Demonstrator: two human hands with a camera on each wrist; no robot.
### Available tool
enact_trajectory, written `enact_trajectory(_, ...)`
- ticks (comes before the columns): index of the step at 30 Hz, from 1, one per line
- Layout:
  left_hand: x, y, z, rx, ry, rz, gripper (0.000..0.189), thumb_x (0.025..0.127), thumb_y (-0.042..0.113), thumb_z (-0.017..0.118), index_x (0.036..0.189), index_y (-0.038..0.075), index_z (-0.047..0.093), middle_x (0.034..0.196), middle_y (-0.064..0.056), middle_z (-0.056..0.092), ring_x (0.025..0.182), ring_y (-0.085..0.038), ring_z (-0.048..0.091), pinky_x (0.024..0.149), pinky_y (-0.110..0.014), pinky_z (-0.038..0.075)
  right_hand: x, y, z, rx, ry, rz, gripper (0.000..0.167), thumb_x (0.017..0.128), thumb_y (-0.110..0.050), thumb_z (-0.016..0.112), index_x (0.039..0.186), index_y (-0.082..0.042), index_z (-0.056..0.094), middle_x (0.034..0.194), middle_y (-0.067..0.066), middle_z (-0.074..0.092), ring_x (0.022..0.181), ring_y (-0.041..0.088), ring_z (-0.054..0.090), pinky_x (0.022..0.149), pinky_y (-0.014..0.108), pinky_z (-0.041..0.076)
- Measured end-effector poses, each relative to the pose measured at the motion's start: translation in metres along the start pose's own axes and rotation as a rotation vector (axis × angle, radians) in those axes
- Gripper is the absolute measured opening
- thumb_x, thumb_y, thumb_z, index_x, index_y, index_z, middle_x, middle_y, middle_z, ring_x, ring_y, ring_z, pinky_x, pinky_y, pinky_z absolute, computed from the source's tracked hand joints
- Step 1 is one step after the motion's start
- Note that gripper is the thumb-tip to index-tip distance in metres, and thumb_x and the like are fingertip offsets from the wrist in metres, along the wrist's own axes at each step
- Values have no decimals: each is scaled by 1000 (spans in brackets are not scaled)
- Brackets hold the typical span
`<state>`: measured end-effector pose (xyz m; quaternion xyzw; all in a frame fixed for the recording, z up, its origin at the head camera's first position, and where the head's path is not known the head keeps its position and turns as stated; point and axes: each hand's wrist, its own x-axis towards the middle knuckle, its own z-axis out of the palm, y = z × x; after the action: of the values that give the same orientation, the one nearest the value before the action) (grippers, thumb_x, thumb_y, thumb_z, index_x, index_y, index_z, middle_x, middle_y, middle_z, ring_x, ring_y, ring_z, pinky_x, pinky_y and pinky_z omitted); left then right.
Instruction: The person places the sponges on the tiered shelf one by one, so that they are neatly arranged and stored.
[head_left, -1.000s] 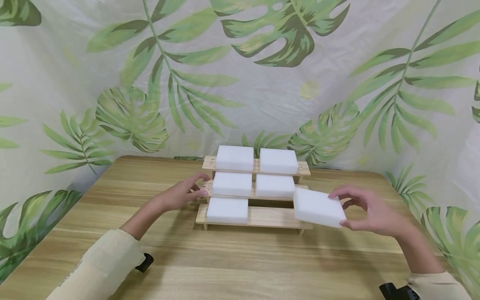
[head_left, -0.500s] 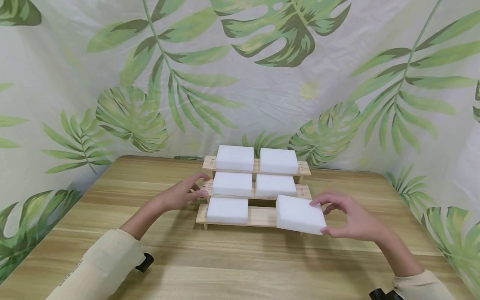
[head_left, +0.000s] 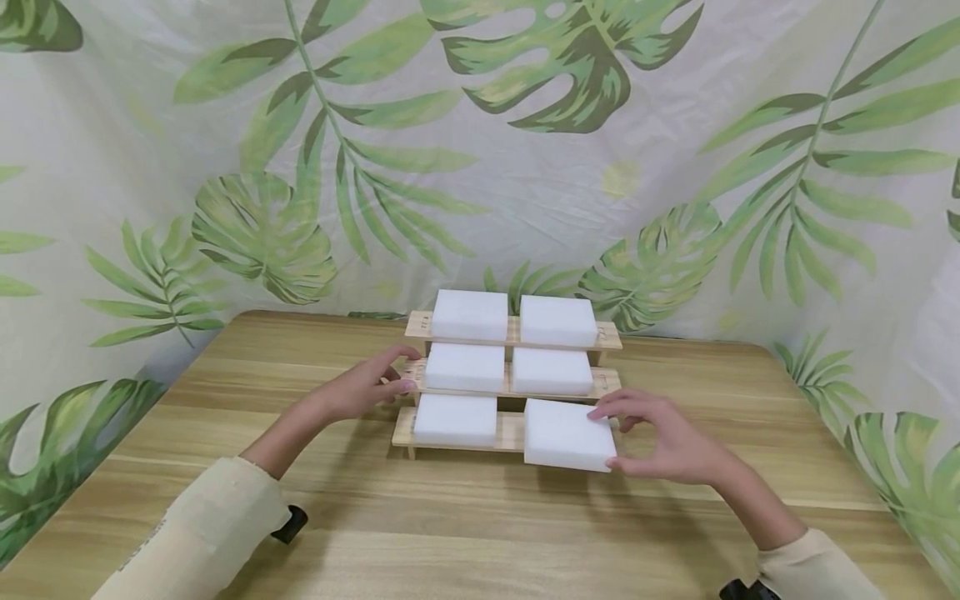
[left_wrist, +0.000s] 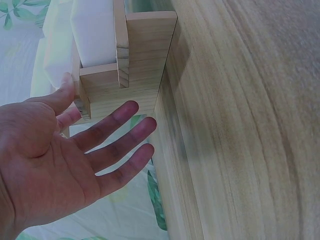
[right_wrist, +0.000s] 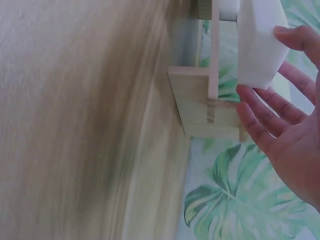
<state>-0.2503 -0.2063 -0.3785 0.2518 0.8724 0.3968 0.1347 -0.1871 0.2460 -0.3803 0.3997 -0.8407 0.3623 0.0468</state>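
A three-step wooden stand [head_left: 510,432] carries white foam blocks, two on the top step, two on the middle one, and one at the left of the bottom step. My left hand [head_left: 360,387] pinches the left end of the middle step between thumb and index finger; its other fingers [left_wrist: 122,165] stretch out loosely in the left wrist view. Between thumb and fingers, my right hand [head_left: 667,440] holds another white foam block [head_left: 566,429] over the right part of the bottom step. A gap shows between that block and the step in the right wrist view.
The stand rests toward the back of a wood-grain table [head_left: 420,533]. Behind it hangs a pale cloth [head_left: 525,200] printed with green leaves. Dark wrist devices show near both sleeves [head_left: 217,508].
My right hand has moved left and slightly down with the foam block, from beside the stand's right end to over the bottom step. The left hand has stayed in place.
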Motion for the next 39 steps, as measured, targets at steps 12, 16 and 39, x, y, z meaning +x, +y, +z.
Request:
enact_trajectory(12,-1,2,1,-4,2,11,45,110,19,55,149,3,38,114,-26,66,100,-39,67,86,-56,54,8,1,18,-28,-17,4,47,78,-8,89,121,-7,72,124,12,66,91,20,64,77,36,58)
enact_trajectory(16,-2,3,2,-8,5,13,45,110,18,55,148,2,38,113,-26,66,99,-39,66,86,-56,54,9,0,22,-38,-35,29,46,80,-9,88,122,-6,71,125,13,65,88,21,63,75,35,58)
enact_trajectory(39,0,-1,0,-7,5,-10,45,110,19,55,149,4,38,112,-23,66,99,-38,66,86,-56,53,12,-9,23,-121,-67,77,39,86,-11,83,122,-6,70,76,-16,60,74,5,59,70,29,53)
